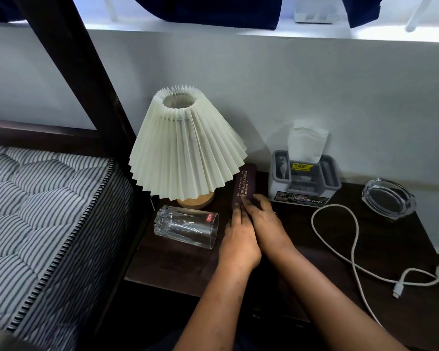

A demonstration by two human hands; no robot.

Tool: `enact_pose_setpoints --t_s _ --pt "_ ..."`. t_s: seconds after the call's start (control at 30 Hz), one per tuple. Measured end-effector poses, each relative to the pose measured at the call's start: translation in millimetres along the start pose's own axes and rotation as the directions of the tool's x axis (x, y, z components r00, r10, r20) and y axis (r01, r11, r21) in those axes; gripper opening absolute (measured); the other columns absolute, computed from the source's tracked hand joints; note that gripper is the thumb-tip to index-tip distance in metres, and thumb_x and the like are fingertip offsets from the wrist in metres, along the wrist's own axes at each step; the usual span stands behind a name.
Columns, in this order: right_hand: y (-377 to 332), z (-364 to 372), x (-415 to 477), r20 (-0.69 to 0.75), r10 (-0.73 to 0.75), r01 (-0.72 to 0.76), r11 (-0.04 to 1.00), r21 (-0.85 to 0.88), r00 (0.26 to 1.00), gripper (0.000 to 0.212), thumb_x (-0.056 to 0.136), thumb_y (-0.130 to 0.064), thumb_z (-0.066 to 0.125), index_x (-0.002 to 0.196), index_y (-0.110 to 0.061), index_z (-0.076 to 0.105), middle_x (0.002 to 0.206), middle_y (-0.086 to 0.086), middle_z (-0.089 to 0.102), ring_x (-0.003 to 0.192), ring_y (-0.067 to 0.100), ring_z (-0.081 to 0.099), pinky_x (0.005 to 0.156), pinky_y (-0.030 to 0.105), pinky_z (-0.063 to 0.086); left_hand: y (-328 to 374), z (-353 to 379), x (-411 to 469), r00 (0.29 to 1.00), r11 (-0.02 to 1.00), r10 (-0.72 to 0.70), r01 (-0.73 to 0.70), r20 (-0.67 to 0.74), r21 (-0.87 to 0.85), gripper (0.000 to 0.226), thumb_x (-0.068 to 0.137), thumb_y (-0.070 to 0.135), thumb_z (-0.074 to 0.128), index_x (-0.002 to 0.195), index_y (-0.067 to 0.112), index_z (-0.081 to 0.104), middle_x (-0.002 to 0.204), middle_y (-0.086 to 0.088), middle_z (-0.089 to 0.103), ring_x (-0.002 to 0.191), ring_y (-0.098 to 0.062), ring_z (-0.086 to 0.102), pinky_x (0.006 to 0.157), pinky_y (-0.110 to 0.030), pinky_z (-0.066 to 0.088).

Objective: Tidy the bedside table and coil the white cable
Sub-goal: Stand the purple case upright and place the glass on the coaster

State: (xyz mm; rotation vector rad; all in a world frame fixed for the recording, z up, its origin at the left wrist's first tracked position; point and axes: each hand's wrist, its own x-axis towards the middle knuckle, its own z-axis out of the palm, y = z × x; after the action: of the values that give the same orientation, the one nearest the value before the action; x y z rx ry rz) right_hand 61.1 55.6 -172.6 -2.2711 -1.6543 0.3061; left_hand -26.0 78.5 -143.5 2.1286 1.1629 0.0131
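Note:
A maroon spectacle case (245,184) lies on the dark bedside table (302,262) just right of the lamp. Both my hands rest on its near end: my left hand (238,236) on its left side, my right hand (266,221) on its right, fingers laid flat against it. A clear drinking glass (186,225) lies on its side left of my hands. The white cable (350,249) sprawls in a loose loop over the table's right half, its plug (398,290) near the front right edge.
A pleated cream lamp (188,145) stands at the back left. A grey tissue holder (304,178) sits against the wall, a glass ashtray (388,197) at the back right. A striped mattress (41,211) borders the table on the left.

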Motion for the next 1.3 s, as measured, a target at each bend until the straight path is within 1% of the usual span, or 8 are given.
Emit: enact_pose_setpoints --t_s 0.1,0.17,0.27,0.37,0.47,0.6,0.93,1.3 --pt "-4.4 -10.0 0.6 0.039 0.098 -0.101 0.992 0.076 0.994 0.052 0.095 -0.018 0.045 0.144 -0.025 0.029 0.15 0.01 0.023 0.13 0.034 0.036 0.109 0.037 0.032 0.4 0.3 -0.5 1.0 0.999 0.002 -0.002 0.002 0.042 0.075 0.087 0.001 0.042 0.149 0.013 0.001 0.159 -0.004 -0.002 0.137 -0.033 0.03 0.112 -0.039 0.029" --pt "-5.2 -21.2 0.1 -0.114 0.108 -0.092 0.986 0.139 0.988 0.052 0.091 -0.014 0.049 0.14 -0.022 0.036 0.138 0.01 0.038 0.12 0.032 0.045 0.098 0.039 0.044 -0.5 0.1 -0.9 1.0 0.998 0.009 -0.009 -0.012 0.059 0.077 0.087 0.002 0.044 0.149 0.018 0.001 0.159 -0.002 -0.003 0.135 -0.033 0.031 0.11 -0.04 0.03" --pt "-1.3 -43.3 -0.3 -0.344 0.069 -0.088 0.995 -0.041 0.936 0.055 0.079 -0.016 0.063 0.132 -0.021 0.047 0.121 0.007 0.052 0.106 0.029 0.051 0.078 0.039 0.052 -3.7 0.6 -2.1 0.999 0.995 0.032 -0.028 -0.038 0.1 0.081 0.087 0.004 0.049 0.149 0.027 0.003 0.159 0.001 -0.003 0.131 -0.031 0.033 0.105 -0.04 0.035" --pt "13.7 -62.2 -0.8 -0.457 0.142 -0.244 0.955 -0.171 0.878 0.057 0.074 -0.02 0.069 0.128 -0.024 0.05 0.121 0.007 0.055 0.104 0.032 0.052 0.078 0.042 0.049 -6.0 1.7 -1.9 0.998 0.985 0.055 -0.048 -0.038 0.165 0.079 0.087 0.007 0.051 0.147 0.035 0.007 0.158 0.001 -0.003 0.126 -0.029 0.036 0.097 -0.041 0.042" --pt "34.8 -66.1 -6.1 -0.333 0.303 -0.399 0.874 -0.277 0.893 0.064 0.083 -0.028 0.06 0.138 -0.038 0.031 0.14 0.008 0.04 0.128 0.037 0.034 0.094 0.057 0.037 -6.6 2.6 -2.2 0.998 0.975 0.041 -0.031 -0.04 0.22 0.082 0.086 0.009 0.055 0.147 0.036 0.007 0.158 0.003 -0.005 0.126 -0.027 0.032 0.091 -0.041 0.048" --pt "47.4 -58.2 -6.4 -0.146 0.395 -0.414 0.898 -0.146 0.907 0.068 0.09 -0.027 0.052 0.141 -0.049 0.012 0.151 0.005 0.022 0.14 0.045 0.004 0.102 0.072 0.021 -6.0 3.8 -1.2 0.997 0.961 0.046 -0.026 -0.067 0.274 0.085 0.086 0.012 0.058 0.147 0.035 0.004 0.158 0.003 -0.006 0.127 -0.026 0.03 0.086 -0.04 0.05" --pt "38.3 -56.4 -1.0 -0.161 0.267 -0.293 0.942 -0.164 0.95 0.062 0.089 -0.021 0.049 0.142 -0.039 0.022 0.147 -0.006 0.035 0.135 0.049 0.018 0.112 0.058 0.022 -5.2 9.2 1.5 0.996 0.952 0.026 0.001 -0.083 0.308 0.086 0.085 0.015 0.06 0.147 0.035 0.003 0.158 0.004 -0.005 0.128 -0.026 0.029 0.086 -0.039 0.05" --pt "29.7 -54.5 0.0 -0.172 0.266 -0.293 0.942 -0.161 0.949 0.065 0.09 -0.023 0.048 0.143 -0.041 0.015 0.148 -0.006 0.034 0.136 0.051 0.014 0.11 0.06 0.026 -2.9 8.5 1.1 0.998 0.948 0.021 0.0 -0.061 0.319 0.085 0.086 0.02 0.06 0.147 0.034 0.002 0.157 0.003 -0.006 0.129 -0.026 0.026 0.086 -0.039 0.049"
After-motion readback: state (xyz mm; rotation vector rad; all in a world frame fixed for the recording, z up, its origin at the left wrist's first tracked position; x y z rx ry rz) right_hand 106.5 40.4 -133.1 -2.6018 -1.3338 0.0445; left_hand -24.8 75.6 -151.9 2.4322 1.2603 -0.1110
